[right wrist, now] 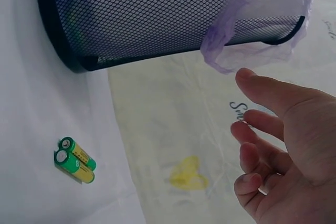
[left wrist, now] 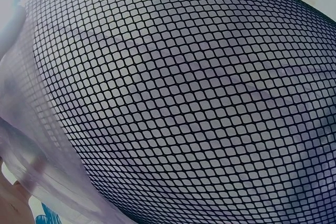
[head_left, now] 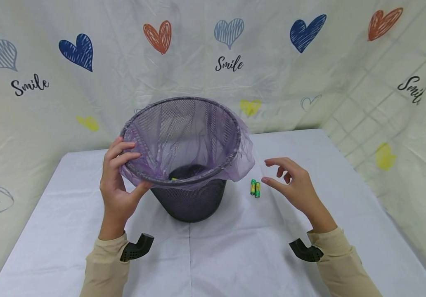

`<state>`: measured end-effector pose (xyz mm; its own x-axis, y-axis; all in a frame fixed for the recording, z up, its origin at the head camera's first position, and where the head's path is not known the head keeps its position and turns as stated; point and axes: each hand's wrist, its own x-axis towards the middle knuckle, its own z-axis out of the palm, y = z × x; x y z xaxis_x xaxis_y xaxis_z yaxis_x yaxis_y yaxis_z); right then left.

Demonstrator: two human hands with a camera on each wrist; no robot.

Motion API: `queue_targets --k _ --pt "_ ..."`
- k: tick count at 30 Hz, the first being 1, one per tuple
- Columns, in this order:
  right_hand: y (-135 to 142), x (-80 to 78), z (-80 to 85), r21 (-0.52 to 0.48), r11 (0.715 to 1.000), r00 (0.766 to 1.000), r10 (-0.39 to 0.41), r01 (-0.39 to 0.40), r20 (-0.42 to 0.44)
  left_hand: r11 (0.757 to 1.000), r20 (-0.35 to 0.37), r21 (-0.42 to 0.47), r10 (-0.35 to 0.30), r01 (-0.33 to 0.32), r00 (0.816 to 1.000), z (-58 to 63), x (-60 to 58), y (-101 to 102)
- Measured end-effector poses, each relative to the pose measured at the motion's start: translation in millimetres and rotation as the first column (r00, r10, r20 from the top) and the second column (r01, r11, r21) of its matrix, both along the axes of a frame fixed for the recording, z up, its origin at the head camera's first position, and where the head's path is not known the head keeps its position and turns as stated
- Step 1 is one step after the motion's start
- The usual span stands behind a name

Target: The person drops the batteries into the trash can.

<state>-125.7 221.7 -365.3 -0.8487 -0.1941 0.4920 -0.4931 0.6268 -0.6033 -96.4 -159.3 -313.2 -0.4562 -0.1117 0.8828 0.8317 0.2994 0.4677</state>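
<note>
A dark mesh wastebasket [head_left: 188, 202] stands on the table, lined with a thin purple plastic bag [head_left: 246, 152] folded over its rim. My left hand [head_left: 118, 185] grips the rim on the left, thumb outside and fingers over the edge. In the left wrist view the mesh wall [left wrist: 184, 98] fills most of the picture. Two green and yellow batteries [head_left: 255, 188] lie side by side on the tabletop, right of the basket. Close to them my right hand [head_left: 291, 183] hovers, holding nothing, thumb and index finger apart and the other fingers bent. Something small and yellow-green [head_left: 174, 179] shows inside the basket.
A white cloth [head_left: 231, 255] covers the table. Behind it and along the right side hangs a pale curtain [head_left: 194, 78] printed with hearts and the word Smile. A black wrist mount [head_left: 137, 247] sits on the left sleeve, and another mount [head_left: 306, 251] on the right.
</note>
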Motion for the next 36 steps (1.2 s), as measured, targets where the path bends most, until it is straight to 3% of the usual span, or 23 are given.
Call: queue_targets --k 17,36 --pt "7 -7.8 -22.1 0.066 0.998 0.996 -0.02 0.014 0.091 1.0 -0.006 0.009 0.001 -0.001 1.0 -0.7 -1.8 -2" --pt "14 -16.7 -56.6 0.134 0.991 0.968 -0.025 -0.009 0.251 1.0 0.0 0.003 -0.004 0.004 1.0 -2.3 -2.1 -2"
